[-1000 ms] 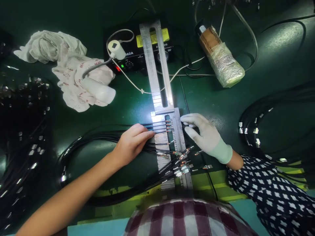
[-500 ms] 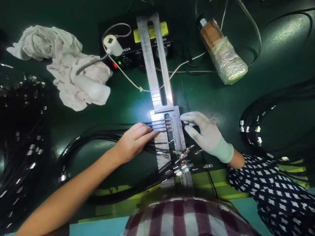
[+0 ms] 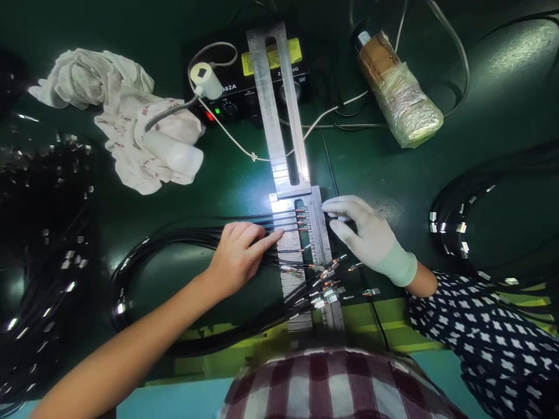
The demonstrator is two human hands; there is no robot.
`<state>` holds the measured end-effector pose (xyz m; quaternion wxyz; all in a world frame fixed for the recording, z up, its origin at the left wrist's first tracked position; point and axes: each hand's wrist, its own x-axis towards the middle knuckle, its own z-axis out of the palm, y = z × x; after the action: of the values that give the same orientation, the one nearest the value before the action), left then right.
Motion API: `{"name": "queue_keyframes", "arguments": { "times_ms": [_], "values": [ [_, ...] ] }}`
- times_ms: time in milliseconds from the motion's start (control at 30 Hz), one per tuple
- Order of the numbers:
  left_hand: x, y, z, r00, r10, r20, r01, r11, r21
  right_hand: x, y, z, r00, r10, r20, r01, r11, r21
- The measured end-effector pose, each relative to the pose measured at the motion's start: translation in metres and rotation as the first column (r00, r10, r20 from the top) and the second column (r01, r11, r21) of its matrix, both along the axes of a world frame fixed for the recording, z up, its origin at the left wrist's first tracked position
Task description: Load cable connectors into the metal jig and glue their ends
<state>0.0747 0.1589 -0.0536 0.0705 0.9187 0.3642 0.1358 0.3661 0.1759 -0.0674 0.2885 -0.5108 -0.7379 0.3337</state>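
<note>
Thin black cables (image 3: 279,223) with stripped copper tips lie parallel across the slotted metal fixture (image 3: 317,224)

Not much moved in the last second, honestly. The left hand (image 3: 238,256) slid a touch toward the body, and its fingers (image 3: 266,238) now press the black cables (image 3: 183,237) just below the top few seated wires instead of right on them. The gloved right hand (image 3: 364,233) crept slightly up along the edge of the metal fixture (image 3: 305,233). The rest is the head camera drifting, so the whole surface (image 3: 244,186) sits a bit differently.
</note>
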Motion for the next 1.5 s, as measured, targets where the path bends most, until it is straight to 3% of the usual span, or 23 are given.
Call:
{"name": "queue_keyframes", "arguments": {
  "times_ms": [67,167,267,400,467,767,1233,1500],
  "values": [
    [0.003,-0.001,0.006,1.000,-0.004,0.018,0.006,0.994,-0.114,0.000,0.000,0.000,1.000,-0.003,0.002,0.003,1.000,0.000],
    [0.005,-0.004,0.012,0.999,0.024,0.049,-0.007,0.943,-0.331,0.000,0.000,0.000,1.000,0.003,-0.004,-0.003,1.000,0.001],
    [0.007,-0.003,0.012,0.992,0.032,0.124,0.024,0.905,-0.426,0.000,0.000,0.000,1.000,0.001,0.000,-0.001,1.000,-0.008],
    [0.007,0.004,0.005,0.947,0.013,0.322,0.112,0.923,-0.367,0.000,0.000,0.001,1.000,-0.002,0.003,0.002,1.000,-0.011],
    [0.007,0.008,0.001,0.943,-0.022,0.331,0.135,0.937,-0.321,0.000,-0.001,0.001,1.000,-0.002,-0.003,0.002,1.000,-0.010],
    [0.006,0.017,-0.002,0.983,-0.182,0.020,0.182,0.983,-0.021,0.000,-0.001,0.003,0.999,0.014,-0.031,-0.015,1.000,-0.008],
    [0.011,0.021,0.005,0.980,-0.167,0.110,0.187,0.961,-0.204,-0.002,0.001,0.004,1.000,-0.001,-0.023,0.001,0.999,-0.034],
    [0.010,0.007,0.003,0.992,-0.125,0.032,0.128,0.988,-0.086,-0.001,0.001,0.003,1.000,0.013,-0.013,-0.013,1.000,-0.016]
  ]
}}
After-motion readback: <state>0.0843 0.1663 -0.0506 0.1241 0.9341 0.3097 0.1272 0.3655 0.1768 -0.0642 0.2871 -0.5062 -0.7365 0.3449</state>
